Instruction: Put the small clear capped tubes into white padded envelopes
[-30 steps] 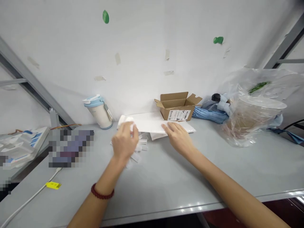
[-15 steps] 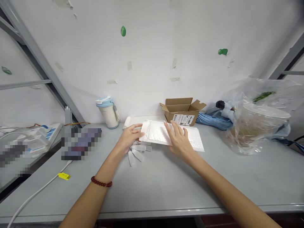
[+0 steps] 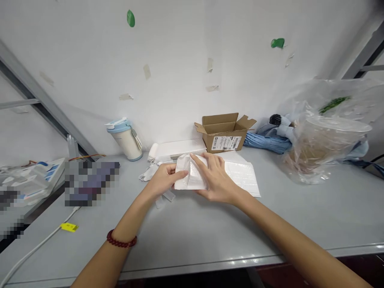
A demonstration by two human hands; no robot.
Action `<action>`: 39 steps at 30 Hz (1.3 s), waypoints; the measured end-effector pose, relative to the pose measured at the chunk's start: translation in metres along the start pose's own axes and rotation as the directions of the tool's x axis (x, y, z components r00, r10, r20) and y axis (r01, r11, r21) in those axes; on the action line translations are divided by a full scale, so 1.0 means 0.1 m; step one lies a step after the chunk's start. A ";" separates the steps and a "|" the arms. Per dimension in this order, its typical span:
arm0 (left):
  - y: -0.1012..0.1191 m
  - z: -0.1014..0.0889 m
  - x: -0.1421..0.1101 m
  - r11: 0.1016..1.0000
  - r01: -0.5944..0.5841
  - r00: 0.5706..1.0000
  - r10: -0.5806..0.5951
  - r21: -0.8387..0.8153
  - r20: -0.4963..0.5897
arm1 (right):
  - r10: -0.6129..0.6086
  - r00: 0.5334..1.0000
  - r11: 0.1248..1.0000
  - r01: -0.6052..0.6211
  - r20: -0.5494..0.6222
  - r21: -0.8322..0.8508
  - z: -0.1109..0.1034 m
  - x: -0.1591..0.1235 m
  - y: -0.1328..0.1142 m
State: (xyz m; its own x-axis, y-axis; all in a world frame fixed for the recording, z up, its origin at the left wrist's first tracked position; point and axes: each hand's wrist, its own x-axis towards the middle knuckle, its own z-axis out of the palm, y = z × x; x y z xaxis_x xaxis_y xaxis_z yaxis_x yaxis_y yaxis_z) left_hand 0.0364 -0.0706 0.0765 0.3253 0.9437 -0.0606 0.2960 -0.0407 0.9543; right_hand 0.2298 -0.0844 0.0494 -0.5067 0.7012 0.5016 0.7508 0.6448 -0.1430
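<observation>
A white bubble mailer point(image 3: 196, 180) is held just over the desk, its left end folded like a flap. My left hand point(image 3: 163, 180) pinches that end between thumb and fingers. Across the mailer's middle lies my right hand point(image 3: 217, 180), fingers on top and thumb along the near edge. Another white padded piece point(image 3: 244, 178) extends to the right under my right hand; whether it is a separate mailer I cannot tell. Small white tags point(image 3: 165, 198) lie partly hidden beneath my left hand and the mailer.
Behind my hands stand an open cardboard box point(image 3: 226, 142) and a flat white stack point(image 3: 183, 149). A tumbler point(image 3: 126, 140) and a blurred-out phone-like item point(image 3: 93, 184) with a cable are on the left. At right sit a blue cloth bundle point(image 3: 267, 142) and a plastic-wrapped tub point(image 3: 324, 140).
The mailer's left end is now folded. My right hand has slid left and closed around the mailer, bringing both hands nearer each other. The view has shifted slightly.
</observation>
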 end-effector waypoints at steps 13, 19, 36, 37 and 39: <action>-0.20 -0.52 0.12 0.894 -0.057 0.887 0.250 0.444 -0.388 | 0.049 0.998 0.995 -0.051 -0.034 -0.089 0.11 0.00 0.14; -0.51 -0.94 0.24 0.791 0.119 0.781 0.299 0.601 -0.548 | 0.103 0.992 0.987 -0.112 -0.076 -0.117 0.12 0.00 0.16; -0.67 -0.88 0.45 0.927 -0.040 0.776 0.265 0.374 -0.572 | 0.103 0.986 0.990 -0.115 -0.129 -0.087 0.11 0.01 0.19; -0.65 -0.87 0.43 0.939 -0.052 0.771 0.255 0.341 -0.584 | 0.115 0.986 0.989 -0.125 -0.124 -0.081 0.11 0.01 0.19; -0.58 -0.85 0.38 0.960 -0.073 0.763 0.229 0.271 -0.605 | 0.145 0.984 0.987 -0.151 -0.099 -0.056 0.10 0.02 0.20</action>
State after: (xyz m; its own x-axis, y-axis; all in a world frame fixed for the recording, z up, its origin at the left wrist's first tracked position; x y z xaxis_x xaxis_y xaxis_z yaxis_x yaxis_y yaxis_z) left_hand -0.0445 -0.0047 0.0433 -0.2270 0.9093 0.3489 0.5033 -0.1972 0.8413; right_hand 0.2398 -0.0672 0.0386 -0.3476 0.7538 0.5576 0.8415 0.5131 -0.1691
